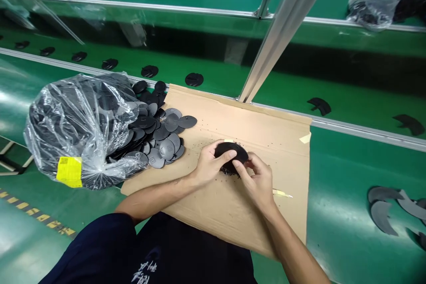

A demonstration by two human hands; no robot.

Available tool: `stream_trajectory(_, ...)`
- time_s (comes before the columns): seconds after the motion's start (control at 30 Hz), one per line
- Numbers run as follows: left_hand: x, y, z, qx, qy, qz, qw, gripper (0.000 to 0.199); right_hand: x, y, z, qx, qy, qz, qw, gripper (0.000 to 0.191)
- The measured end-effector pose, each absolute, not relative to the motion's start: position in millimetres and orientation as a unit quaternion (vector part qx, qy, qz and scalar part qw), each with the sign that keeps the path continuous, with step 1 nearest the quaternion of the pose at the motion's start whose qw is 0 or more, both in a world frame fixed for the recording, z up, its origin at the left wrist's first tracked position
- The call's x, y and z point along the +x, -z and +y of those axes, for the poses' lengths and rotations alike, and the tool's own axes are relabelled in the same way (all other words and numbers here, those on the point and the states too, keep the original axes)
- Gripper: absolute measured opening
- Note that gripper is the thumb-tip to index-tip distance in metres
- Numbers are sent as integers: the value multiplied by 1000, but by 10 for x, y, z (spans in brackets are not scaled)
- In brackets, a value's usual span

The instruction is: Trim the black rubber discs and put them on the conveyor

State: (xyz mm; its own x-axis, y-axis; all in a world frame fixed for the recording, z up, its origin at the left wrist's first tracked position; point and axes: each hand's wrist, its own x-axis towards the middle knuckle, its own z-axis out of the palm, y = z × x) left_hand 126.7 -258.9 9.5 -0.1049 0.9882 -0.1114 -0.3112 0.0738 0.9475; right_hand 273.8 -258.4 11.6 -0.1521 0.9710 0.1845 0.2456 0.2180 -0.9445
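A round black ribbed disc (232, 151) is held above the cardboard sheet (213, 213) between both hands. My left hand (213, 162) grips its left side, thumb lying across the face. From the right, my right hand (256, 177) pinches the disc's edge, thumb on top and fingers curled behind. Small black crumbs (229, 171) lie scattered on the cardboard beneath. A thin tool with a yellowish wrapped part (282, 193) rests on the cardboard, right of my right hand. Left of my hands, a heap of black discs (166, 144) spills from a clear plastic bag (83, 120).
A metal post (266, 53) rises at the cardboard's far edge. Behind the rail, a green belt (226, 82) carries spaced black discs (194, 79) and curved black pieces (319, 105). Grey curved pieces (382, 208) lie on the right. Another plastic bag (372, 11) sits on the upper shelf.
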Motion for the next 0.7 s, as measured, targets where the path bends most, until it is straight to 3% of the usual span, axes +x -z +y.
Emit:
stream_trajectory(0.17, 1212, -100, -2540, 381, -565, 471, 559, 44, 2741, -137, -2583, -486, -478, -603, 414, 42)
stream_trajectory(0.4, 1036, -101, -2469, 442, -495, 448, 599, 46, 2813, -228, -2575, -480, -521, -592, 385, 52)
stream_trajectory(0.7, 1117, -60, -2549, 490, -520, 447, 538, 43, 2815, -221, -2601, -484, -463, -627, 398, 48)
